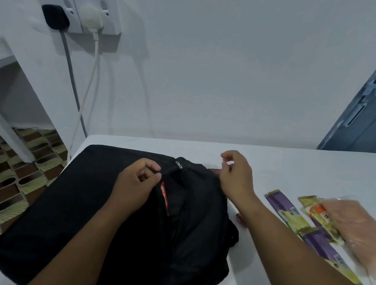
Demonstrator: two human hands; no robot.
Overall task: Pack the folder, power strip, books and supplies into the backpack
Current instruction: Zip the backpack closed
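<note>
A black backpack (82,201) lies flat on the white table (305,168), its top toward the wall. My left hand (135,183) pinches the fabric at the edge of the zip opening, beside a red inner label (164,197). A metal zip puller (179,165) sits just beyond it. My right hand (236,176) hovers at the backpack's right top corner with fingers curled and thumb and forefinger close together; nothing shows in it. To the right lie purple and yellow packets (285,210) and a clear plastic bag (356,234).
A double wall socket (80,10) holds a black plug and a white plug, with cables hanging down behind the table's left corner. Patterned floor tiles (2,171) show at left. A grey-blue door (372,101) stands at right.
</note>
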